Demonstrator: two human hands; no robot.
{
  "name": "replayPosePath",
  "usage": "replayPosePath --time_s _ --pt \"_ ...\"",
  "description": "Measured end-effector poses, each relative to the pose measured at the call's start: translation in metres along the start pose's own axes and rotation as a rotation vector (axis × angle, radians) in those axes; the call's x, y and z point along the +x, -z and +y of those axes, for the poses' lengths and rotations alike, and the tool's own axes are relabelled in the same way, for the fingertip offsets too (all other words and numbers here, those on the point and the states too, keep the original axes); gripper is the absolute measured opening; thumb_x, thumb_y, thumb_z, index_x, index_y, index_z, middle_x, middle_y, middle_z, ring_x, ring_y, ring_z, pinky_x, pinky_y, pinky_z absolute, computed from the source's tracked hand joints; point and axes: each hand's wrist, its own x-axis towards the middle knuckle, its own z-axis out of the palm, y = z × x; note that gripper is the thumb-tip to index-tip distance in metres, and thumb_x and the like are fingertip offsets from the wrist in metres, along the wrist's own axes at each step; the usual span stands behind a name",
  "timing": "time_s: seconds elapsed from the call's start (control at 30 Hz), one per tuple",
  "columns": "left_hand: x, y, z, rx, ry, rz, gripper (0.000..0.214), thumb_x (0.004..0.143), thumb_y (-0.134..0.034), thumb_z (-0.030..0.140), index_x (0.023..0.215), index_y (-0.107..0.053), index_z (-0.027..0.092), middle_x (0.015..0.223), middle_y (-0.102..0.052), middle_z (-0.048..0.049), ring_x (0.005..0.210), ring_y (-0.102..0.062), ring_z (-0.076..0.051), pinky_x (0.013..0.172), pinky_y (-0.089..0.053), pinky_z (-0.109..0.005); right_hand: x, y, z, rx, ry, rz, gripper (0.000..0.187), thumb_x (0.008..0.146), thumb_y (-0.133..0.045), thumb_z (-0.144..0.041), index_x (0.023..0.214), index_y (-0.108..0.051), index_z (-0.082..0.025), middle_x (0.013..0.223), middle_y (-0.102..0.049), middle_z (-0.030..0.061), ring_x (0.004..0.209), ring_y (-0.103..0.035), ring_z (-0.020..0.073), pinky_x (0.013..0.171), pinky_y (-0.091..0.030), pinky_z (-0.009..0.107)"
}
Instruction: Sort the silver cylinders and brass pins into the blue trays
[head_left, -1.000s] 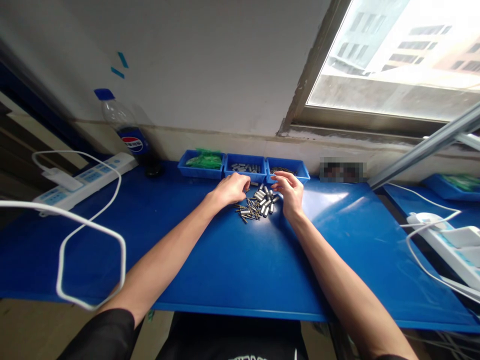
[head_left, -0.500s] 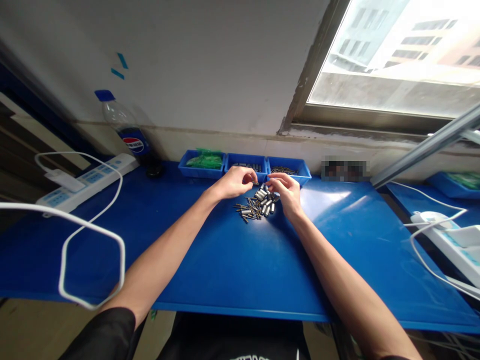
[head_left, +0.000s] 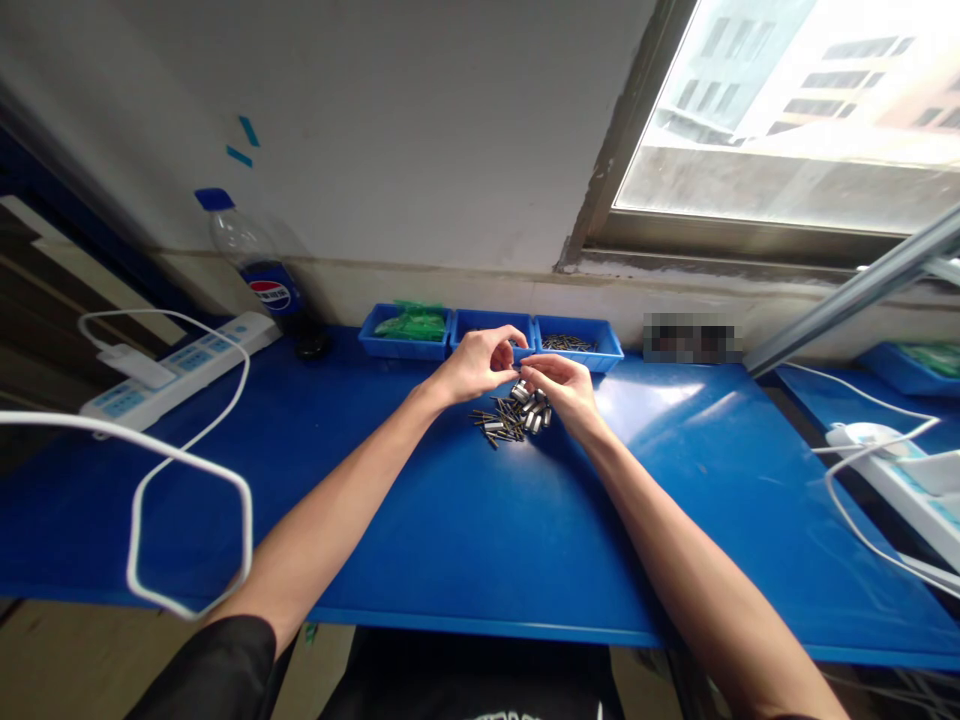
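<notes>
My left hand (head_left: 484, 362) and my right hand (head_left: 562, 388) meet fingertip to fingertip just above a small heap of parts. Both are closed in a pinch; whatever lies between the fingers is too small and too covered to name. Beneath them, thin dark pins with brassy parts (head_left: 501, 422) lie on the left of the heap. Short silvery cylinders (head_left: 534, 415) make up its right side, partly hidden by my right hand. Behind stand three blue bins: one with green bags (head_left: 411, 322), a middle bin (head_left: 466, 322) partly covered by my left hand, and one with thin pins (head_left: 568, 342).
The blue table (head_left: 450, 530) runs up to the wall. At the left are a cola bottle (head_left: 271, 290), a white power strip (head_left: 180, 370) and a looped white cable (head_left: 247, 520) near my left forearm. A metal bar (head_left: 840, 290) slants down at the right.
My right hand has moved left and my left hand slightly right, so their fingertips, apart before, now come together above the heap. The view has shifted slightly.
</notes>
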Motion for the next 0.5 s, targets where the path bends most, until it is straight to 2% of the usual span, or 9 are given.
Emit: replayPosePath --time_s 0.07,0.13,0.23,0.33,0.5 --pt "-0.0003 0.0023 -0.0021 0.068 0.025 -0.032 0.031 0.075 -0.075 0.020 0.104 -0.068 0.018 0.084 -0.070 -0.0013 0.073 -0.068 -0.015 0.070 -0.055 -0.025 0.0011 0.0008 0.0007 -0.011 0.006 0.048 0.031 0.076 -0.083 -0.047 0.093 -0.079 -0.021 0.079 -0.076 0.0032 0.068 -0.067 0.0182 0.070 -0.056 0.034" --pt "-0.0017 0.0055 -0.0043 0.133 0.069 -0.125 0.024 0.074 -0.073 0.018 0.098 -0.069 0.017 0.084 -0.073 -0.0029 0.076 -0.069 -0.017 0.071 -0.054 -0.026 0.0023 0.0023 0.0009 -0.007 0.027 0.150 0.030 0.077 -0.083 -0.045 0.094 -0.079 -0.021 0.083 -0.077 0.0041 0.071 -0.069 0.0191 0.074 -0.058 0.036" --pt "-0.0051 0.0088 -0.0067 0.160 0.130 -0.277 0.024 0.074 -0.071 0.014 0.097 -0.069 0.017 0.083 -0.075 -0.0031 0.076 -0.070 -0.018 0.072 -0.054 -0.026 0.0041 0.0054 0.0014 0.031 0.089 0.293 0.036 0.078 -0.082 -0.042 0.107 -0.076 -0.022 0.103 -0.079 0.0074 0.092 -0.075 0.0230 0.091 -0.059 0.041" --pt "-0.0079 0.0083 -0.0081 0.150 0.160 -0.337 0.027 0.074 -0.070 0.011 0.100 -0.067 0.018 0.082 -0.075 -0.0020 0.073 -0.070 -0.017 0.068 -0.053 -0.025 0.0055 0.0080 0.0029 0.053 0.107 0.332 0.044 0.079 -0.081 -0.042 0.118 -0.071 -0.023 0.118 -0.077 0.0097 0.107 -0.074 0.0252 0.102 -0.056 0.045" --pt "-0.0092 0.0059 -0.0083 0.186 0.178 -0.377 0.023 0.074 -0.066 0.008 0.094 -0.067 0.018 0.078 -0.073 -0.0008 0.067 -0.066 -0.015 0.060 -0.046 -0.022 0.0053 0.0079 0.0040 0.027 0.077 0.334 0.036 0.080 -0.078 -0.041 0.109 -0.073 -0.021 0.106 -0.078 0.0096 0.090 -0.074 0.0229 0.090 -0.059 0.042"
